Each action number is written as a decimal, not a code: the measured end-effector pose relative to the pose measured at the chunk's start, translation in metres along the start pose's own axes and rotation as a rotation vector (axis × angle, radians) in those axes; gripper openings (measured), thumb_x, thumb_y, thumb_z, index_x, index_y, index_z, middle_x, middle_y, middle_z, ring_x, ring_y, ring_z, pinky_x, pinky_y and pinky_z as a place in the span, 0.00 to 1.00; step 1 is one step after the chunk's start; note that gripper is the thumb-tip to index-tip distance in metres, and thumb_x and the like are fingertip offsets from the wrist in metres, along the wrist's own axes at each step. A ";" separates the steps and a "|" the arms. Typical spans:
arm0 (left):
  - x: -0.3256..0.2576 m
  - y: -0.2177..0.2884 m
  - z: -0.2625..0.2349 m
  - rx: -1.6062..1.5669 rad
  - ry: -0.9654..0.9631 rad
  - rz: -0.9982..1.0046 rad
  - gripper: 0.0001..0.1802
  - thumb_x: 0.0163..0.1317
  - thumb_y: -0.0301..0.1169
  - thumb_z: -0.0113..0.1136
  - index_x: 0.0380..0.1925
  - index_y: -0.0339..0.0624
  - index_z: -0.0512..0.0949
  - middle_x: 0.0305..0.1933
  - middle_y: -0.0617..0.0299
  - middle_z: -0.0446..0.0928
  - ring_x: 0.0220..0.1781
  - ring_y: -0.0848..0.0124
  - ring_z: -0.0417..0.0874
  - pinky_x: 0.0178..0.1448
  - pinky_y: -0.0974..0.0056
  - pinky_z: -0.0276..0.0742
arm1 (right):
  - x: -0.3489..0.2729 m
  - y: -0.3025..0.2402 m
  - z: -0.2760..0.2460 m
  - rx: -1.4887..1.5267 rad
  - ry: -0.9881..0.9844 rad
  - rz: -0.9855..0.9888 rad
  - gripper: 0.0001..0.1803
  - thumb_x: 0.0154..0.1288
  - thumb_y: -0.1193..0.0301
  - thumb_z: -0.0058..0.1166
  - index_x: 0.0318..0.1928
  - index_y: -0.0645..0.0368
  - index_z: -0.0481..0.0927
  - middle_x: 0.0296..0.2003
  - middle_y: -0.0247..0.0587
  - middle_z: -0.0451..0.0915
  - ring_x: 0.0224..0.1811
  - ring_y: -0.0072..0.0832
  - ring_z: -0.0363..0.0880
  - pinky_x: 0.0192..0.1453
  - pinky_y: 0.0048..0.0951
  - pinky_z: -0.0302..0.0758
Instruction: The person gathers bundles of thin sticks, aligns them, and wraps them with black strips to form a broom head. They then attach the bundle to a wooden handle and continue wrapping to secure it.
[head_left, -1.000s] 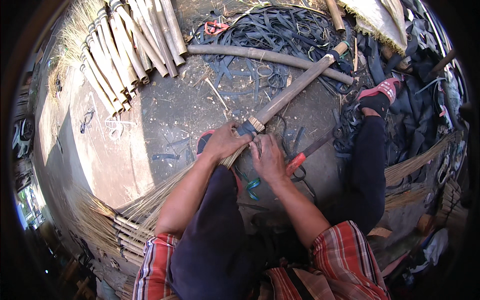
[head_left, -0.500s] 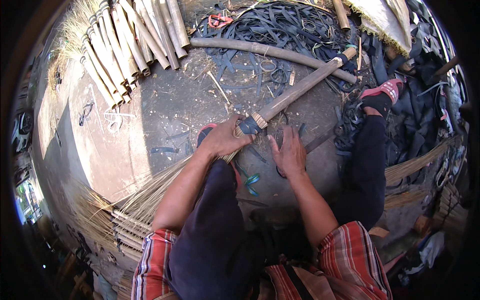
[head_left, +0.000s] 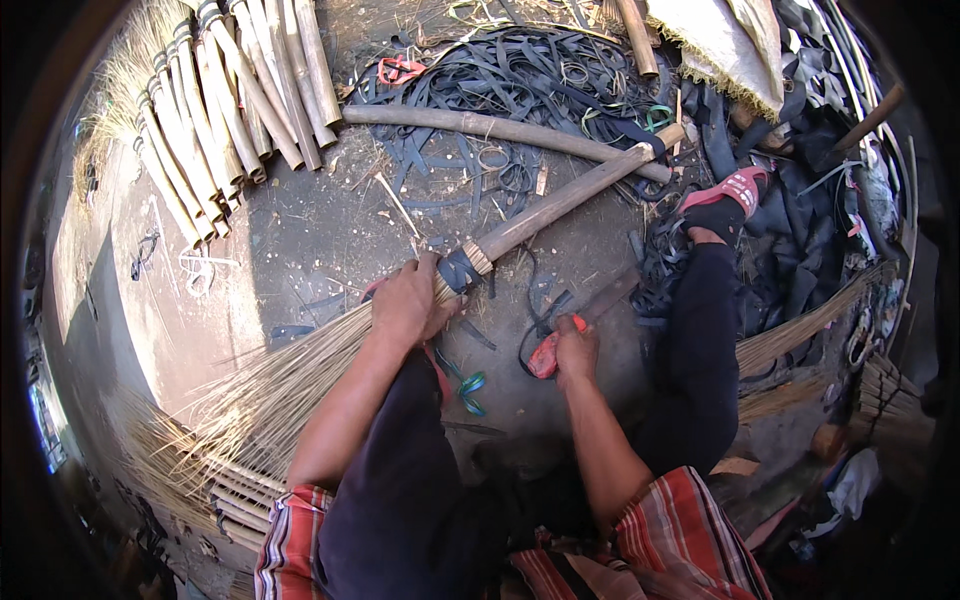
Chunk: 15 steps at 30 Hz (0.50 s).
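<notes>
Both forearms come into view from the lower edge, bare from the checked short sleeves down. The left arm goes up and a little to the right, almost straight at the elbow. The left hand (head_left: 408, 300) is seen from the back, the knuckles upward, the fingers curled down and closed in a firm grip, and the thumb lies toward the right side. The right arm is shorter in the picture and bends slightly to the left. The right hand (head_left: 576, 350) is lower than the left one and well apart from it. Its back is also turned to the camera, the fingers are folded together in a grip, and the wrist is nearly straight.
</notes>
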<state>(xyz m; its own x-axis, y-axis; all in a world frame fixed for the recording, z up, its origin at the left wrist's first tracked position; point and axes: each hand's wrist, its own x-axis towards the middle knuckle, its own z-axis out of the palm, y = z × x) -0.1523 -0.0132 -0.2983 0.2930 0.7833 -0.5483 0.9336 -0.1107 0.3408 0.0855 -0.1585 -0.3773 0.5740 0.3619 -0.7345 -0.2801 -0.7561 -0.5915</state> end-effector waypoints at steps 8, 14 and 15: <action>0.002 -0.007 0.014 0.054 0.069 -0.018 0.38 0.56 0.50 0.78 0.58 0.39 0.74 0.47 0.40 0.86 0.48 0.42 0.90 0.52 0.45 0.87 | -0.025 -0.071 -0.011 -0.794 -0.240 -0.704 0.14 0.80 0.63 0.53 0.48 0.63 0.75 0.29 0.59 0.83 0.38 0.60 0.85 0.44 0.54 0.78; 0.007 -0.009 0.015 0.043 0.009 -0.029 0.35 0.57 0.48 0.78 0.55 0.35 0.75 0.51 0.38 0.84 0.51 0.42 0.89 0.55 0.45 0.87 | -0.025 -0.062 0.000 -1.068 -0.562 -0.711 0.13 0.80 0.63 0.51 0.51 0.62 0.73 0.33 0.65 0.84 0.41 0.67 0.83 0.44 0.61 0.76; 0.008 -0.009 0.015 0.046 0.011 -0.028 0.35 0.57 0.48 0.78 0.55 0.35 0.75 0.52 0.38 0.84 0.52 0.42 0.89 0.56 0.45 0.87 | -0.027 -0.062 0.002 -1.001 -0.458 -0.756 0.13 0.80 0.64 0.51 0.51 0.62 0.73 0.33 0.66 0.84 0.40 0.68 0.83 0.43 0.62 0.76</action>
<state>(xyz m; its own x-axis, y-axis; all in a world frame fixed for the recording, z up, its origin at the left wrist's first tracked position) -0.1557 -0.0153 -0.3174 0.2650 0.7931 -0.5485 0.9499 -0.1170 0.2899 0.0858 -0.1204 -0.3221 -0.0271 0.8665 -0.4984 0.7850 -0.2903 -0.5473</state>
